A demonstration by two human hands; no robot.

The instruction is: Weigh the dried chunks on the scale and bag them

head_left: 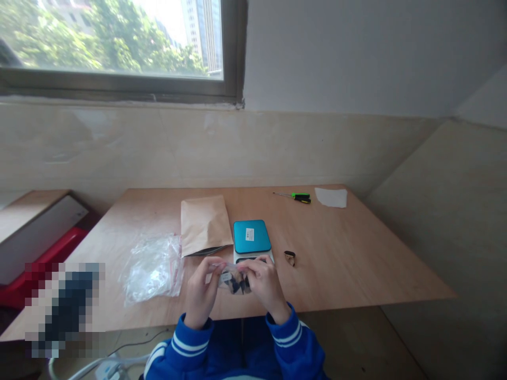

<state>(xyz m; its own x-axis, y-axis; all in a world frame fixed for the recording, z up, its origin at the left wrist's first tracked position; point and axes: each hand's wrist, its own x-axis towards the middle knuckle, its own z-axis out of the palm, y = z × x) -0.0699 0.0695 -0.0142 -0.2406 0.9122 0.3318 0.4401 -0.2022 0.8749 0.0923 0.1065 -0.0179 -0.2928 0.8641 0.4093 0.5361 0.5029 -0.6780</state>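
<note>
A small clear plastic bag point(236, 286) with dark pieces and a white label inside hangs between both hands, near the table's front edge. My left hand point(201, 289) pinches its upper left edge, and my right hand point(264, 282) pinches the upper right. Just beyond the hands lies a digital scale point(252, 232) with a blue top and a white sticker; its front part is partly hidden by my fingers. Right of the scale rests a small black and gold-coloured item point(290, 258) whose kind I cannot make out.
A brown paper pouch point(205, 221) lies left of the scale. Several clear plastic bags point(152, 269) form a pile at the left. Two screwdrivers point(299, 197) and a white paper sheet point(331, 198) lie at the back right of the wooden table point(356, 264). A pixelated dark patch covers the left front.
</note>
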